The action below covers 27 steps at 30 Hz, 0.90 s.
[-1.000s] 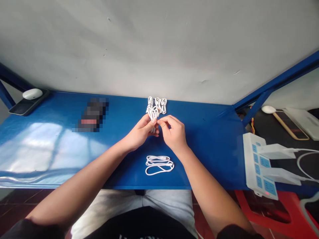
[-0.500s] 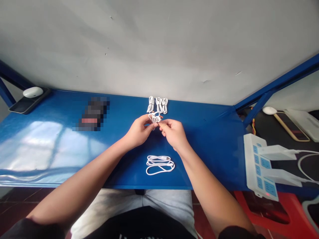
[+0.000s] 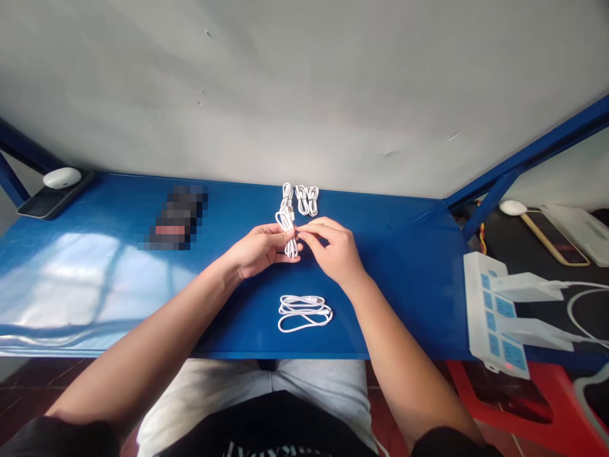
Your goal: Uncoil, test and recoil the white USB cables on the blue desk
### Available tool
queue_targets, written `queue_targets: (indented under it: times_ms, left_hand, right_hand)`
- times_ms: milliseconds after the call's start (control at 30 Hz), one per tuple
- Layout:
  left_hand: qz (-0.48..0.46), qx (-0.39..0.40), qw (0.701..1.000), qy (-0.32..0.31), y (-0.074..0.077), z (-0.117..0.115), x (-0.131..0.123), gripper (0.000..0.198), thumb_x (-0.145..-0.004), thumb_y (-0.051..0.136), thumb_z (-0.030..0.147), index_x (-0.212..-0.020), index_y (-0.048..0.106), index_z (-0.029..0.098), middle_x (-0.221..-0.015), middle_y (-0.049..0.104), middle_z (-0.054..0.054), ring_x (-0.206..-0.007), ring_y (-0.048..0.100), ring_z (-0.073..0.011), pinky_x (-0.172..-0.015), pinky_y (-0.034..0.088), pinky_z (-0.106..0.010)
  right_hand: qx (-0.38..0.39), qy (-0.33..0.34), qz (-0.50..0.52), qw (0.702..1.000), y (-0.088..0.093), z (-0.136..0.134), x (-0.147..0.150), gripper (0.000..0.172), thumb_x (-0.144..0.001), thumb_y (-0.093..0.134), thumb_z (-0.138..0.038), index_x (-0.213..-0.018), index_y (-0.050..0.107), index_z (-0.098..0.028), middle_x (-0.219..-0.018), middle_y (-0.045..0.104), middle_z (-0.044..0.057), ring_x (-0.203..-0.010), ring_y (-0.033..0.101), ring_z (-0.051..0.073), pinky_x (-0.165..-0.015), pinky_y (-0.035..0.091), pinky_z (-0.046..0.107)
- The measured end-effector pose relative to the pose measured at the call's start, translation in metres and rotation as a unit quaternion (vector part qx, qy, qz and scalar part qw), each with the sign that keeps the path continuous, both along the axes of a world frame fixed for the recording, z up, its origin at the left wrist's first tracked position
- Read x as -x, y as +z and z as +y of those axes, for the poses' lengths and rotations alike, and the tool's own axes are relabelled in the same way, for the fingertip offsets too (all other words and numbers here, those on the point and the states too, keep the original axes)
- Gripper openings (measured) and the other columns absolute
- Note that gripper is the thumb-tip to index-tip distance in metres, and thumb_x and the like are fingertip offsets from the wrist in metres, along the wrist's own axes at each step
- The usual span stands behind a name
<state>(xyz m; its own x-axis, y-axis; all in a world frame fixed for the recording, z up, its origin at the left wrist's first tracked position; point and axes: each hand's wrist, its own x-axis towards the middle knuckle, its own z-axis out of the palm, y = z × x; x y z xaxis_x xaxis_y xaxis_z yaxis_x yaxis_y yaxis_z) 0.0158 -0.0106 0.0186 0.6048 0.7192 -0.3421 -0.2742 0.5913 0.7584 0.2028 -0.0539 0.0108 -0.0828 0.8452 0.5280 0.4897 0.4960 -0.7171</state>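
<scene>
My left hand (image 3: 259, 249) and my right hand (image 3: 333, 251) meet over the middle of the blue table (image 3: 95, 279). Between them is a folded white cable bundle (image 3: 288, 228). The left fingers are wrapped round its middle, and the right thumb and forefinger pinch it from the right side. Behind the hands, near the wall, lie tied white cable bundles (image 3: 304, 198) side by side. A loose white cable coil (image 3: 303, 313) lies flat close to the table's front edge, below my hands.
A blurred dark object (image 3: 175, 218) lies on the table at the left. A phone with a white puck (image 3: 50, 190) sits at the far left. A white power strip (image 3: 495, 317) with plugged chargers is at the right, beside a red stool (image 3: 537, 406).
The bundle in my hands has gone from bunched loops to a straighter, upright fold. Both hands shifted slightly while staying on it. The coil near the front edge has not moved.
</scene>
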Motion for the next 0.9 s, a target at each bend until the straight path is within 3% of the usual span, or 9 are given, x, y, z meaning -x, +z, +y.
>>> queue_targets:
  times_ms: [133, 300, 467, 533, 600, 667, 700, 767, 900]
  left_hand:
    - [0.007, -0.014, 1.000, 0.004, -0.001, -0.001, -0.001, 0.017, -0.081, 0.079, 0.020, -0.093, 0.073, 0.009, -0.086, 0.071, -0.009, -0.079, 0.071, -0.0183, -0.074, 0.063, -0.036]
    - [0.058, -0.119, 0.990, 0.041, -0.008, -0.005, -0.006, 0.032, -0.074, 0.087, 0.032, -0.094, 0.074, 0.012, -0.087, 0.072, -0.008, -0.078, 0.069, -0.0187, -0.075, 0.060, -0.036]
    - [0.125, -0.301, 0.944, 0.057, -0.014, -0.004, -0.008, 0.032, -0.078, 0.082, 0.041, -0.098, 0.078, 0.016, -0.093, 0.073, -0.008, -0.085, 0.067, -0.0209, -0.082, 0.056, -0.036]
    - [0.151, -0.371, 0.915, 0.056, -0.014, -0.005, -0.007, 0.027, -0.082, 0.078, 0.040, -0.098, 0.080, 0.019, -0.099, 0.073, -0.009, -0.092, 0.066, -0.0226, -0.085, 0.054, -0.035]
    - [0.164, -0.426, 0.888, 0.051, -0.012, -0.006, -0.006, 0.020, -0.085, 0.075, 0.038, -0.096, 0.081, 0.021, -0.100, 0.073, -0.010, -0.095, 0.066, -0.0227, -0.087, 0.052, -0.034]
    - [0.162, -0.461, 0.871, 0.040, -0.010, -0.008, -0.005, 0.016, -0.087, 0.073, 0.035, -0.094, 0.081, 0.023, -0.101, 0.073, -0.010, -0.096, 0.065, -0.0218, -0.091, 0.051, -0.034]
    - [0.158, -0.464, 0.871, 0.039, -0.009, -0.008, -0.005, 0.016, -0.087, 0.074, 0.035, -0.094, 0.082, 0.023, -0.101, 0.073, -0.010, -0.096, 0.065, -0.0216, -0.092, 0.050, -0.034]
    - [0.147, -0.422, 0.893, 0.050, -0.008, -0.009, -0.006, 0.019, -0.084, 0.077, 0.035, -0.096, 0.081, 0.021, -0.101, 0.073, -0.010, -0.096, 0.066, -0.0220, -0.090, 0.052, -0.034]
    - [0.085, -0.212, 0.972, 0.055, -0.007, -0.005, -0.005, 0.034, -0.076, 0.084, 0.040, -0.097, 0.078, 0.014, -0.089, 0.072, -0.009, -0.079, 0.068, -0.0202, -0.076, 0.059, -0.037]
  right_hand:
    - [-0.027, -0.021, -0.054, 0.998, 0.001, -0.002, 0.003, 0.016, -0.096, 0.057, -0.020, -0.093, 0.073, -0.020, -0.090, 0.073, 0.007, -0.085, 0.067, 0.019, -0.079, 0.053, 0.034]
    - [-0.014, -0.052, -0.081, 0.995, 0.003, -0.007, 0.008, 0.024, -0.096, 0.052, -0.021, -0.078, 0.068, -0.019, -0.076, 0.066, 0.005, -0.071, 0.059, 0.018, -0.068, 0.046, 0.031]
    - [0.148, -0.061, 0.075, 0.984, 0.000, -0.004, 0.011, 0.018, -0.085, 0.061, -0.027, -0.071, 0.067, -0.019, -0.068, 0.064, 0.003, -0.063, 0.054, 0.016, -0.060, 0.042, 0.030]
    - [0.270, -0.042, 0.210, 0.939, 0.000, 0.000, 0.010, 0.014, -0.076, 0.065, -0.028, -0.066, 0.066, -0.018, -0.063, 0.060, 0.002, -0.057, 0.050, 0.014, -0.051, 0.036, 0.027]
    - [0.380, 0.001, 0.331, 0.864, 0.000, 0.003, 0.007, 0.015, -0.070, 0.067, -0.029, -0.062, 0.061, -0.018, -0.057, 0.053, 0.000, -0.050, 0.041, 0.011, -0.045, 0.027, 0.025]
    - [0.449, 0.050, 0.399, 0.798, 0.001, 0.004, 0.004, 0.019, -0.067, 0.068, -0.032, -0.059, 0.057, -0.018, -0.055, 0.048, -0.002, -0.048, 0.035, 0.009, -0.042, 0.023, 0.023]
    - [0.463, 0.069, 0.409, 0.783, 0.002, 0.004, 0.003, 0.020, -0.068, 0.069, -0.033, -0.060, 0.057, -0.019, -0.055, 0.047, -0.002, -0.047, 0.035, 0.009, -0.042, 0.023, 0.023]
    - [0.446, 0.074, 0.389, 0.803, 0.003, 0.003, 0.001, 0.020, -0.071, 0.071, -0.034, -0.064, 0.059, -0.018, -0.056, 0.048, -0.002, -0.048, 0.037, 0.009, -0.042, 0.027, 0.023]
    - [0.221, 0.003, 0.209, 0.953, 0.002, 0.000, 0.003, 0.017, -0.082, 0.072, -0.035, -0.088, 0.071, -0.019, -0.076, 0.065, 0.002, -0.063, 0.057, 0.014, -0.054, 0.046, 0.027]
